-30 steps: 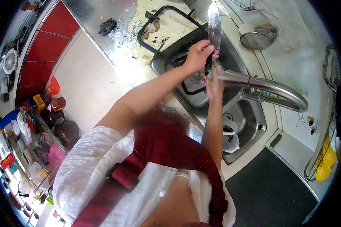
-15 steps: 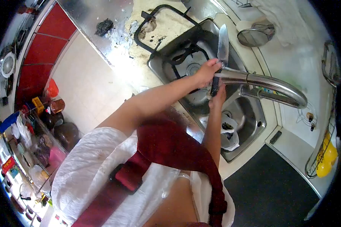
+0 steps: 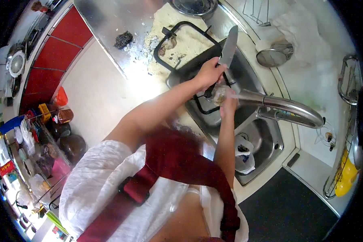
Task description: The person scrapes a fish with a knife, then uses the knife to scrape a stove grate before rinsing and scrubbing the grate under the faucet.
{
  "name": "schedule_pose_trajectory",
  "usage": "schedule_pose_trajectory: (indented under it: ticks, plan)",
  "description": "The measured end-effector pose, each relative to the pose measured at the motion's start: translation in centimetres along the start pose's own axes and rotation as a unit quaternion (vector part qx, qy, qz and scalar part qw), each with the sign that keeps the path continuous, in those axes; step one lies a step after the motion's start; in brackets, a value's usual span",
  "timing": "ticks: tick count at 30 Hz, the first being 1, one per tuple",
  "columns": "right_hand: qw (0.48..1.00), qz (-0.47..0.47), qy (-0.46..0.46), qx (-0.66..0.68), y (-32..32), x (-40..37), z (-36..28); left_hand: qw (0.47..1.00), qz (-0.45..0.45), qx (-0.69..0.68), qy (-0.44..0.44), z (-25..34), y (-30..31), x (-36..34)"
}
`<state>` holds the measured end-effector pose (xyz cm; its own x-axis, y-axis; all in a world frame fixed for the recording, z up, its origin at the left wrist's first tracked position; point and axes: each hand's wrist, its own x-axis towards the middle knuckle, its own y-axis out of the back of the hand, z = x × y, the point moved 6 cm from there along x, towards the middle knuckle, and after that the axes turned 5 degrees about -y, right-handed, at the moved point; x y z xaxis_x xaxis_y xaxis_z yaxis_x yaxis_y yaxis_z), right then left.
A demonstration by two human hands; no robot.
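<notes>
My left hand point(image 3: 210, 74) is closed around a kitchen knife point(image 3: 230, 48) where blade and black handle meet. The blade points up and away over the far side of the larger sink basin point(image 3: 248, 74). My right hand point(image 3: 228, 104) is closed on a pale, wet, crumpled scrubber point(image 3: 220, 96), right at the handle's end. Just beside it is the mouth of the steel faucet point(image 3: 286, 105), with water at its outlet. Beneath both hands, a black stove grate point(image 3: 209, 109) lies in the basin. Fingers partly hide the handle and the scrubber.
Another black grate point(image 3: 159, 60) rests on a stained yellowish cloth point(image 3: 165, 20) by the basin. Dark steel wool point(image 3: 123, 39) lies on the metal counter. The smaller basin point(image 3: 266, 137) holds a white plastic bag point(image 3: 246, 163). A strainer point(image 3: 272, 57) stands behind the sink.
The knife and both hands have moved left, away from the faucet, and the blade leans more to the right. The pale scrubber now shows more clearly. The whole view has shifted slightly.
</notes>
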<state>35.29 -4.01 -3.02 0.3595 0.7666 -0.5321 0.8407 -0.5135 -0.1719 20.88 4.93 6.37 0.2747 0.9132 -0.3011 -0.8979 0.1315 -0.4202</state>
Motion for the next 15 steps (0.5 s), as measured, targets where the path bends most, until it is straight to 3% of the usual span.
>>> schedule_pose_trajectory:
  ticks: [2, 4, 7, 8, 10, 11, 14, 15]
  plan:
    - [1.000, -0.012, 0.011, 0.013, -1.0, -0.1, -0.7, 0.981, -0.014, 0.185, -0.062, 2.8, 0.7, -1.2]
    - [0.999, -0.026, 0.021, 0.024, -1.8, -0.2, -1.1, 0.984, -0.024, 0.164, -0.071, 4.2, 2.2, -1.0]
    - [1.000, -0.008, 0.017, 0.017, -1.6, 0.7, -0.8, 0.994, 0.056, 0.059, -0.077, 7.5, 5.5, -1.1]
    - [1.000, -0.012, 0.020, 0.017, -1.6, 1.2, -0.4, 0.990, 0.092, 0.078, -0.067, 8.8, 7.0, -1.2]
    - [0.998, 0.058, 0.023, 0.018, -1.5, 1.1, -0.6, 0.981, 0.144, 0.076, -0.107, 11.1, 10.0, -0.4]
    - [0.999, 0.011, 0.036, 0.016, -1.1, 2.4, 0.2, 0.976, 0.171, 0.060, -0.121, 12.2, 11.4, -0.1]
    - [0.997, 0.062, 0.005, 0.054, -1.7, 2.3, -0.1, 0.961, 0.198, -0.126, -0.144, 15.2, 14.9, 0.9]
    - [0.995, 0.060, 0.041, 0.067, -1.8, 2.5, -0.2, 0.965, 0.188, -0.102, -0.153, 16.3, 16.8, 1.8]
